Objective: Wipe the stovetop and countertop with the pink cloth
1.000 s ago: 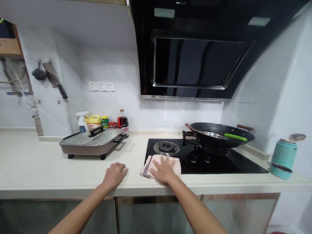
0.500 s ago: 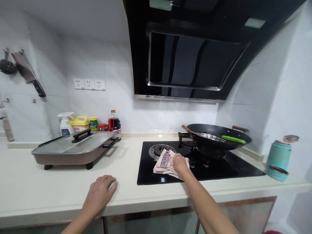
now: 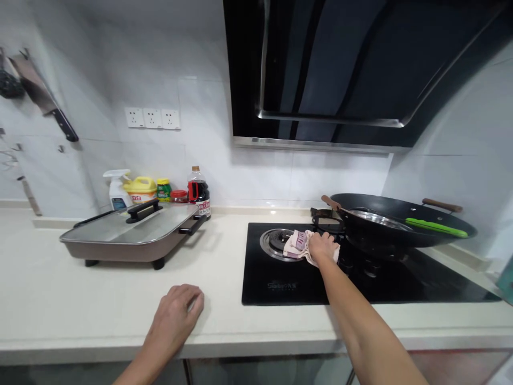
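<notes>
- Currently, our two hands are well apart: the right hand is clamped on a soft cloth, while the left hand rests loosely curled, holding nothing, on the smooth pale worktop.
- Under our right hand, the one cloth, whitish with purple patterning, lies crumpled on the glossy black hob, overlapping the right side of the round metal burner.
- To the right of that hand we see one wide, dark, bowl-shaped wok with a long bright green utensil in it.
- Beyond our left hand stands one rectangular brownish pan under a see-through lid; behind it we count five containers, and on the tiled wall three sockets.
- Compared with half a second ago, our right hand and the cloth have slid farther back, uncovering pale lettering at the hob's front; our left hand still rests on the worktop.
</notes>
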Tool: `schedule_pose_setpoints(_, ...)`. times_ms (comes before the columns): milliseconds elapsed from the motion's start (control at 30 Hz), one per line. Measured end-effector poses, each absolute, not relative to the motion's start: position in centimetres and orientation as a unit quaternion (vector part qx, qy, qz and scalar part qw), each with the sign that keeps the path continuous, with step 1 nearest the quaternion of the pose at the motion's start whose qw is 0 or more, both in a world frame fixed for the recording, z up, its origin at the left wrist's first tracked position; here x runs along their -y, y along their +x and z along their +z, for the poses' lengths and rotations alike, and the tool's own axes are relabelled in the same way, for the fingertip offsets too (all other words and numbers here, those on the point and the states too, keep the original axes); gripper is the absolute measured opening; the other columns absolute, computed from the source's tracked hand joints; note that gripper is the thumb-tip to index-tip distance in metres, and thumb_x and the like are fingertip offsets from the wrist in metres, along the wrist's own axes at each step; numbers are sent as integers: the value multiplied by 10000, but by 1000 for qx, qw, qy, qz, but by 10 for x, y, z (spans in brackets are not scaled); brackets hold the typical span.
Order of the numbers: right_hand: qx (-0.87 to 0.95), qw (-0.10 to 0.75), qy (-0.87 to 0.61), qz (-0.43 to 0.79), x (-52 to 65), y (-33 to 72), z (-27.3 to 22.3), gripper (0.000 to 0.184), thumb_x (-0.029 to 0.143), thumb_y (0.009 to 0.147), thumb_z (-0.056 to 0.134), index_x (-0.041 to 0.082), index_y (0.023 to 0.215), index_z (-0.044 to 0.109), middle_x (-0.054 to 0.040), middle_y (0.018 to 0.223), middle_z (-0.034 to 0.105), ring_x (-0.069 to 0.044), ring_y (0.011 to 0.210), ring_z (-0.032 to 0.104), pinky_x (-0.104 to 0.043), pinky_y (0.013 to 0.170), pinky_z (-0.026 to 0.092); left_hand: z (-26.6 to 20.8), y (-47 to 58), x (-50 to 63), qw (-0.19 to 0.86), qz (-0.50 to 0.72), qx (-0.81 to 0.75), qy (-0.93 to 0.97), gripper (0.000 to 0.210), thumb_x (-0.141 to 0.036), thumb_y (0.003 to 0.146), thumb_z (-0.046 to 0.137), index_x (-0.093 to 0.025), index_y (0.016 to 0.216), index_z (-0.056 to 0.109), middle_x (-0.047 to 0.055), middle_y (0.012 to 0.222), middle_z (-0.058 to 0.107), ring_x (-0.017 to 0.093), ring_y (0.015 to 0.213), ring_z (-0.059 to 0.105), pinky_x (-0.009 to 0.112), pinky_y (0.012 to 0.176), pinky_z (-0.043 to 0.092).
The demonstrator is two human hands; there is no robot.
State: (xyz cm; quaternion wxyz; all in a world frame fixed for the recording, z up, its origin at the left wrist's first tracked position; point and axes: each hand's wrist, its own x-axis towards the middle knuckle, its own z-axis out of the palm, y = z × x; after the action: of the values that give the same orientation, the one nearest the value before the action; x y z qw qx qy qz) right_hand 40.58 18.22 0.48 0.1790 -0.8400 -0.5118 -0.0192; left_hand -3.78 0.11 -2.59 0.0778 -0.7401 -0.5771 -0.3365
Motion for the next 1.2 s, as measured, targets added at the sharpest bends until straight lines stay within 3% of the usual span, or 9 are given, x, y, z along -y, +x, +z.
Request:
schedule_pose_setpoints(100,534,155,-831,16,-170,402,7,668,581,1041,170,261,1517,512,-197,1508,468,-417,1387,411,-656,1117,252,-22,-33,4,74,-333,593,-729,346,-404,947,457,-228,857,741,59,979,780,259,971,672,366,855,492)
schedule_pose_setpoints(200,559,132,-817,49,-151,394,8,837,821,939,209,351,1621,326,-157,1650,313,-470,1488,276,-725,1144,157,-20,-29,7,80,-321,598,-730,352,-389,950,438,-220,862,734,65,990,776,267,983,663,376,860,482)
schedule_pose_setpoints(333,602,95,-790,65,-115,376,9,1085,965,792,341,309,1651,247,-170,1713,151,-523,1530,129,-742,1155,119,-20,-26,7,98,-303,595,-738,369,-376,958,416,-212,868,734,78,972,773,274,972,657,384,868,472)
schedule_pose_setpoints(433,638,102,-762,51,-86,357,11,899,851,882,365,309,1599,363,-180,1678,229,-520,1513,187,-745,1136,159,-19,-25,6,108,-295,600,-736,380,-362,957,404,-210,869,741,84,978,777,273,970,654,386,873,465)
schedule_pose_setpoints(567,695,123,-707,55,-50,324,12,653,704,940,442,367,1498,486,-120,1645,315,-464,1490,273,-691,1144,209,-16,-25,6,103,-293,605,-733,390,-364,942,403,-215,862,755,84,997,788,270,977,655,375,871,466)
schedule_pose_setpoints(733,772,172,-608,70,-21,290,12,576,620,941,520,295,1414,564,-142,1622,362,-426,1493,276,-672,1171,178,-11,-30,1,86,-285,607,-737,428,-427,927,400,-224,859,770,83,1015,795,283,996,672,364,873,475)
schedule_pose_setpoints(933,824,228,-517,45,6,306,3,421,475,928,595,315,1317,621,-77,1567,461,-298,1452,373,-547,1195,243,-6,-35,-3,50,-277,632,-722,452,-452,902,413,-193,894,784,107,1035,796,292,1023,691,353,865,501)
schedule_pose_setpoints(1200,763,268,-588,1,41,430,-14,426,382,894,611,329,1315,639,-45,1532,522,-257,1434,421,-440,1185,282,-4,-40,-6,24,-260,651,-713,433,-459,932,437,-184,951,770,111,1114,784,295,1102,672,369,956,488)
